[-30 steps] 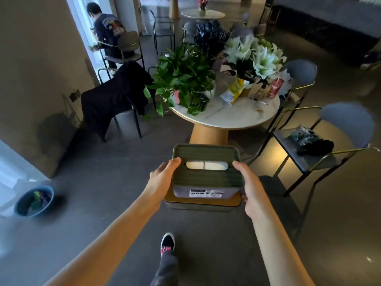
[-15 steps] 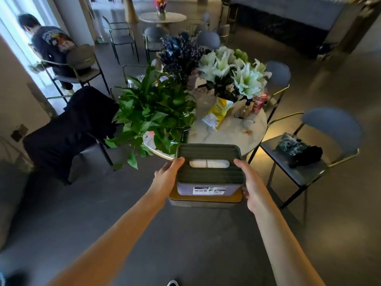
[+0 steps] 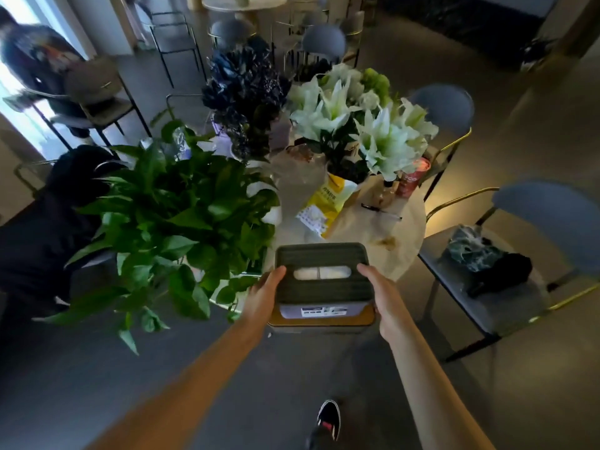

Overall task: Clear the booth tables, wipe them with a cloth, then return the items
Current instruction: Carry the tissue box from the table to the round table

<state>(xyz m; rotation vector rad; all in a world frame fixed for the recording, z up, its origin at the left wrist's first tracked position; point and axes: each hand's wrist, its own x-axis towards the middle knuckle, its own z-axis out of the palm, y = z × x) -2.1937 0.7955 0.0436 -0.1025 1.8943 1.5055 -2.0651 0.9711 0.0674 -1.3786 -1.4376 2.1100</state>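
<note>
A round pale table [image 3: 386, 228] fills the middle of the view, crowded from edge to edge. On its left side a bushy green plant [image 3: 168, 216] spills leaves out past the rim and down toward the dark floor [image 3: 97, 378]. Behind it stands a bunch of dark blue flowers [image 3: 246, 89], and to the right of that a spray of white lilies [image 3: 360, 118]. A grey chair [image 3: 506, 264] with gold-coloured arms sits at the right of the table, with a dark bundle of cloth [image 3: 490, 264] lying on its seat; a second grey chair [image 3: 444, 108] stands further back. At far left a dark garment [image 3: 42, 228] hangs over another chair, and beyond it a seated person [image 3: 35, 60] shows only as a blur.

Smaller things lie on the bare part of the tabletop — a yellow packet [image 3: 328, 203] leaning below the lilies, a red can [image 3: 412, 178] near the right rim, and a thin dark pen-like object [image 3: 380, 211] beside them.

Nearest the camera, a green ribbed tissue box [image 3: 321, 287] with an oval slot on top is held over the near rim of the table. The left hand [image 3: 263, 297] presses its left side and the right hand [image 3: 383, 300] its right side — both clamped on the box, which sits between them. One dark shoe [image 3: 328, 417] shows on the floor below.
</note>
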